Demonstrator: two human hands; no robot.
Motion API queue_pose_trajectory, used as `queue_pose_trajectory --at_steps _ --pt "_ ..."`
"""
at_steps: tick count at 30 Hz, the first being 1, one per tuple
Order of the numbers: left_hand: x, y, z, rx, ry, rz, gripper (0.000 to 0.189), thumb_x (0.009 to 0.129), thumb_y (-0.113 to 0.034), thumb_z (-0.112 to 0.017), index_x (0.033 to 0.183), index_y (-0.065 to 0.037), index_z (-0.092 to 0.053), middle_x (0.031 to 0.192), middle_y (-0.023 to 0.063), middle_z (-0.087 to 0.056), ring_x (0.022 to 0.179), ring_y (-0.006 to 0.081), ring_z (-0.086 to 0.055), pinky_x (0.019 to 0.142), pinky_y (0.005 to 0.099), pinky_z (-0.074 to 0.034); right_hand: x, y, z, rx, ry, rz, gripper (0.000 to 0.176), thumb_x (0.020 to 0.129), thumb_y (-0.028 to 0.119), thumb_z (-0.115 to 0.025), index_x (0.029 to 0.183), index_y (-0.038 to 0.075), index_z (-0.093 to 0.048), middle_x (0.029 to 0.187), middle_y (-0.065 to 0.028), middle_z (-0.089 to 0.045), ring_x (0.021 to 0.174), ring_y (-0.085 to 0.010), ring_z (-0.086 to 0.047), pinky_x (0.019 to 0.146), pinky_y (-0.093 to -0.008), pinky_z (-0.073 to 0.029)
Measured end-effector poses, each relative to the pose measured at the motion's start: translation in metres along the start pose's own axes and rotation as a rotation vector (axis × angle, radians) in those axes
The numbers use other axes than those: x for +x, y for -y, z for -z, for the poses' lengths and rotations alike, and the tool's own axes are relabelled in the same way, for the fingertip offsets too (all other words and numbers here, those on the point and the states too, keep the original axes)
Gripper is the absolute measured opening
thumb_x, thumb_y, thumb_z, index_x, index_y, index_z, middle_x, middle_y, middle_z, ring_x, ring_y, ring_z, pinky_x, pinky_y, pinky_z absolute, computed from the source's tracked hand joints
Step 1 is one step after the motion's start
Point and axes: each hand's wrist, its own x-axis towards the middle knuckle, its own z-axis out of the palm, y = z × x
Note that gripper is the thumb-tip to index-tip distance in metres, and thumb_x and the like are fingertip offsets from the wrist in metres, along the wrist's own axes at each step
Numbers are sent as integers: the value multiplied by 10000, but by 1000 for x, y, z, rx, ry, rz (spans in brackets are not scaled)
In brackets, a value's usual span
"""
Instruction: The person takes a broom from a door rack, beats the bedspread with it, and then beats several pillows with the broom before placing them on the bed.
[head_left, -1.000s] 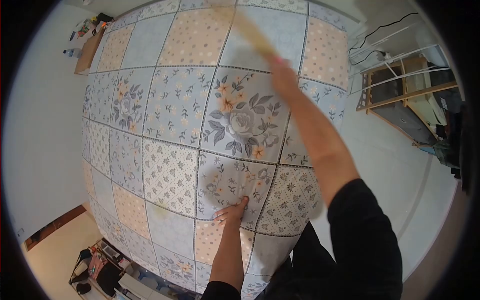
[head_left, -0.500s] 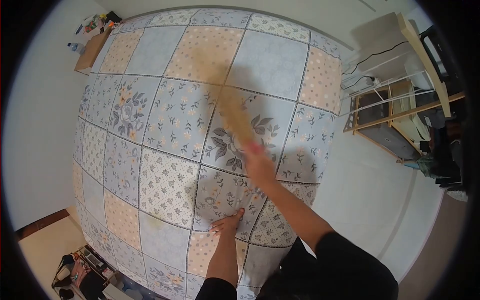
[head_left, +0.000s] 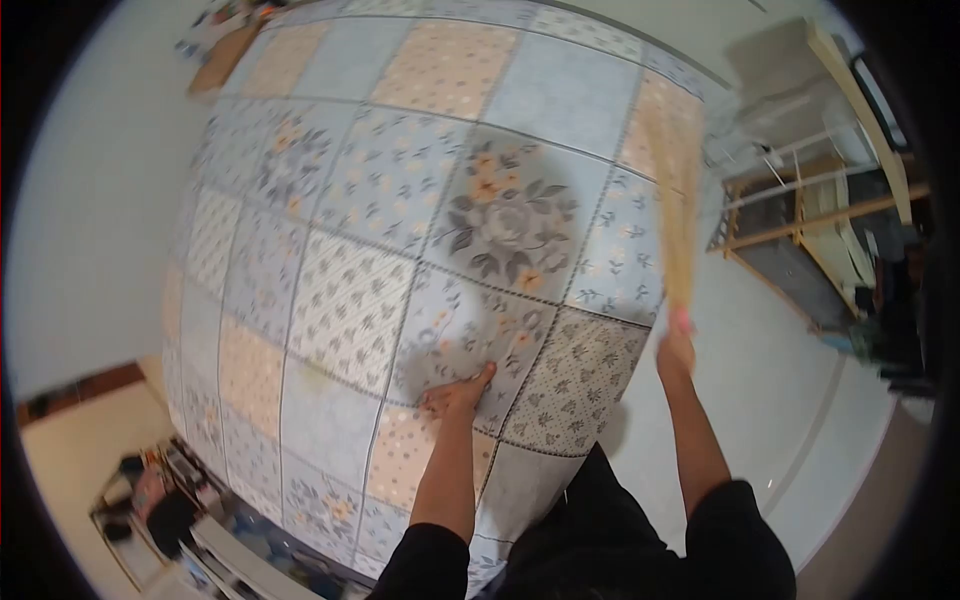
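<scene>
Gripping the broom low is the right hand — it seems light, stiff; left hand flat on bed.

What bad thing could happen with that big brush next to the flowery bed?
Two things, maybe. The right hand grips a tan brush raised at the bed's edge, close to the wooden rack. The brush looks blurred, so a wide swing might knock something there. The left hand rests on the flowered quilt, so a low sweep across the quilt could smack those fingers.
</scene>
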Motion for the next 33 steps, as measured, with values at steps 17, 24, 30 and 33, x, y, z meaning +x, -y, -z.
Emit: queue_pose_trajectory --at_steps 17,24,30,33 --pt "10 580 -123 -337 -190 121 941 910 -606 -479 1546 -93 -13 1608 161 110 1441 500 57 1053 743 -111 -181 381 -38 511 677 469 551 1016 480 -289 1155 26 -570 1050 -276 -624 981 -458 -590 842 -537 -456" --pt "8 599 -127 -447 -328 163 909 921 -580 -463 1524 -11 -90 1593 236 20 1437 503 -21 1112 606 -215 -635 263 -161 -47 1243 1805 343 958 291 -484 1221 95 -586 987 -171 -686 852 -380 -678 740 -468 -528" --pt "44 550 -87 -566 -759 58 761 956 -443 -468 1447 93 -246 1532 327 -158 1405 516 -156 1116 619 -178 -582 302 -113 108 1204 1488 379 1021 352 -354 1220 117 -574 1092 -221 -649 1035 -389 -616 862 -463 -494" --pt "91 486 -17 -596 -819 -170 723 956 -427 -474 1447 69 -283 1545 285 -178 1415 506 -143 1120 638 -121 -419 349 -145 409 713 1125 360 1003 278 -394 1254 52 -519 1135 -255 -618 1025 -447 -584 846 -500 -483"
